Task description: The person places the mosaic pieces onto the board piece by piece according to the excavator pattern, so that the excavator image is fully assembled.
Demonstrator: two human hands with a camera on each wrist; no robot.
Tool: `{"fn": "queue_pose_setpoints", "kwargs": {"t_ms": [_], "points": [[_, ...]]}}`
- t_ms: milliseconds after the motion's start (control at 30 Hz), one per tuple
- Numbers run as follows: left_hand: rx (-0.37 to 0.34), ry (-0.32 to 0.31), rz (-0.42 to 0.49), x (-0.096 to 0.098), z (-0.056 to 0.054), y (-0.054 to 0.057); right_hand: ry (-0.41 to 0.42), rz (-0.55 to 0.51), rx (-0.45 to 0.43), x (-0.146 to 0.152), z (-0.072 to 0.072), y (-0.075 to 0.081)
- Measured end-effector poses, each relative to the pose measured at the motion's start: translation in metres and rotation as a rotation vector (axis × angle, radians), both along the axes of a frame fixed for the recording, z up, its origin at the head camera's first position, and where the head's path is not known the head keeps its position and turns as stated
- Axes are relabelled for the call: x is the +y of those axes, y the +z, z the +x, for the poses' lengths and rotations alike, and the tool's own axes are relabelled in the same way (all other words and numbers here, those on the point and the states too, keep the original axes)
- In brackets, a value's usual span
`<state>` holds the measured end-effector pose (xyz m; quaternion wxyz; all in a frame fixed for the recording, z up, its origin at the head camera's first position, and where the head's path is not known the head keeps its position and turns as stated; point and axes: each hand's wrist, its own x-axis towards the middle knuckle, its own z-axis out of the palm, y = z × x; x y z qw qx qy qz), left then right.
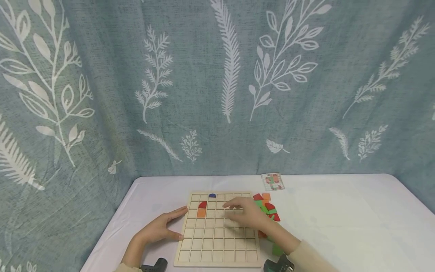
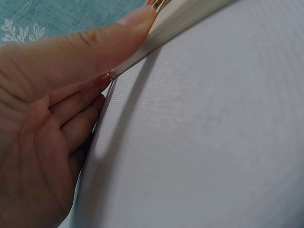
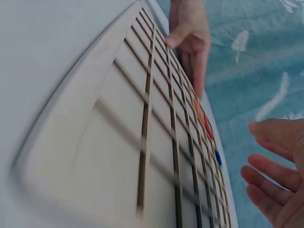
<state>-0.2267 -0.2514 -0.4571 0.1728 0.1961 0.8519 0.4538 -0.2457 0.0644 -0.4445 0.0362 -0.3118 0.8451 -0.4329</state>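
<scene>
A wooden grid board (image 1: pixel 217 243) lies on the table. In its upper left cells are a blue half-round piece (image 1: pixel 212 195), a red quarter-round piece (image 1: pixel 202 204) and an orange square (image 1: pixel 201 213). My left hand (image 1: pixel 158 227) rests against the board's left edge, fingers extended and thumb spread. In the left wrist view the thumb (image 2: pixel 95 54) touches the board's side. Above the right half of the grid hovers my right hand (image 1: pixel 246 214), fingers loosely bent and apart from the thumb. Nothing shows between them in the right wrist view, where the hand (image 3: pixel 280 173) is apart from the board.
Right of the board lies a loose pile of red, green and orange pieces (image 1: pixel 272 211), partly behind the right forearm. A small printed picture card (image 1: pixel 273 181) lies near the table's back edge. White cloth covers the table (image 1: pixel 343 223); a patterned curtain (image 1: pixel 204 94) hangs behind.
</scene>
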Motion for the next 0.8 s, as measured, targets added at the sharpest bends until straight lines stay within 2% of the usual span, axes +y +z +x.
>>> {"fn": "queue_pose_setpoints", "kwargs": {"t_ms": [333, 533, 800], "points": [[-0.016, -0.029, 0.034, -0.002, 0.001, 0.0, -0.134, -0.059, -0.015, 0.069, 0.015, -0.005], [-0.004, -0.034, 0.029, -0.003, 0.001, -0.001, -0.232, -0.013, -0.005, 0.099, 0.02, -0.011], [-0.007, -0.018, 0.03, -0.002, 0.0, -0.004, -0.222, 0.075, 0.006, 0.118, 0.019, -0.014]]}}
